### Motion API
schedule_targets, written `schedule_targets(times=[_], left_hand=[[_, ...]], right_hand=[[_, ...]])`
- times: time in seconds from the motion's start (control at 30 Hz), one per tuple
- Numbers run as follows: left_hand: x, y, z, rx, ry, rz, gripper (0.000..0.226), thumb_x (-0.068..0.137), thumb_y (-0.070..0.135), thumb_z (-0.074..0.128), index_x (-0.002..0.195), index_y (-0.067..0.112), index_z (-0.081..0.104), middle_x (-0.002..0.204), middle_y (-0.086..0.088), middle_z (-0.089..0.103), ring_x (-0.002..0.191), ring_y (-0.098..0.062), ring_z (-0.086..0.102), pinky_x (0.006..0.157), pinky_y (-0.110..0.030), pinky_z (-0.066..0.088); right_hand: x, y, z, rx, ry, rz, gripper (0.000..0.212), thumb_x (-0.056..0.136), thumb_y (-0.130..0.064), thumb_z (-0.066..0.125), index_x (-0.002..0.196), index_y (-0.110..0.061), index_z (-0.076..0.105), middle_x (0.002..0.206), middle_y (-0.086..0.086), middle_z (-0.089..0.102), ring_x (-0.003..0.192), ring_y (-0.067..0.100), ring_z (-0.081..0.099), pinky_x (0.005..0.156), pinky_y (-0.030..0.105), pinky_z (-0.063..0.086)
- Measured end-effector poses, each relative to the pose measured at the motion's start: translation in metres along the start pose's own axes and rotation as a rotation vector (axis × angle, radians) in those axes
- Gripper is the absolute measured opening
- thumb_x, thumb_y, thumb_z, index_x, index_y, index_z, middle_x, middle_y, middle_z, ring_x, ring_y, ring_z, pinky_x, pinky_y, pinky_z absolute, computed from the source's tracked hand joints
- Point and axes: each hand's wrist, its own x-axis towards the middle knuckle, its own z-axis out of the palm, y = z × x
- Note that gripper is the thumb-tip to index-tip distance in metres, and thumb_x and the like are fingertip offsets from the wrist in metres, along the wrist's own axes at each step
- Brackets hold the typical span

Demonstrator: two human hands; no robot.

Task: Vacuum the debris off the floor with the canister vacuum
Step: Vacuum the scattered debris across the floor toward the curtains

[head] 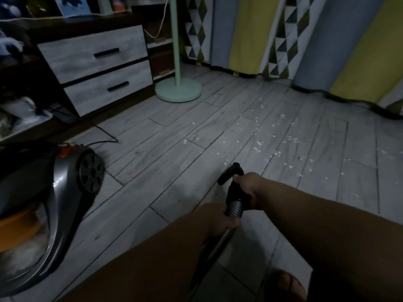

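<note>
A grey canister vacuum (54,192) with a black wheel lies on the floor at the left. Its ribbed hose (218,247) runs down between my arms. My right hand (248,190) grips the black hose handle (232,182), whose open end points toward the floor. Just below it, my left hand (216,219) grips the ribbed hose. Small white debris bits (259,144) lie scattered over the grey plank floor (174,136) ahead and to the right of the nozzle.
A drawer cabinet (98,68) stands at the back left, with a mint floor-lamp base (177,89) beside it. Patterned curtains (305,40) hang along the back and right. A black power cord (102,131) trails from the vacuum. My foot (287,286) shows at the bottom.
</note>
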Motion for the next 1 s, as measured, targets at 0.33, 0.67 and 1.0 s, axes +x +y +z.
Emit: schedule_targets(times=[0.33,0.67,1.0], left_hand=[[0.045,0.029,-0.019,0.223,0.027,0.002,0.047,0.091,0.037,0.057,0.131,0.013,0.055,0.127,-0.016,0.058,0.113,-0.030,0.057,0.100,-0.040,0.046],[0.097,0.036,-0.024,0.127,0.010,-0.054,0.048,0.087,0.036,0.064,0.132,0.020,0.054,0.130,-0.013,0.057,0.114,-0.030,0.056,0.101,-0.044,0.045],[0.123,0.039,-0.036,0.070,0.087,-0.110,0.052,0.087,0.037,0.065,0.132,0.016,0.053,0.128,-0.009,0.058,0.111,-0.025,0.058,0.098,-0.035,0.047]], right_hand=[[0.040,-0.018,-0.023,0.138,-0.009,0.024,0.037,0.100,-0.026,0.050,0.124,0.001,0.045,0.086,0.017,0.056,0.067,0.032,0.058,0.036,0.028,0.048],[0.089,-0.028,-0.028,0.176,0.010,-0.026,0.041,0.100,-0.026,0.048,0.130,0.002,0.046,0.096,0.017,0.057,0.078,0.031,0.058,0.061,0.038,0.052],[0.122,-0.043,-0.023,0.138,-0.063,-0.084,0.022,0.099,-0.029,0.049,0.104,-0.008,0.051,0.097,0.016,0.060,0.101,0.039,0.062,0.091,0.052,0.052]])
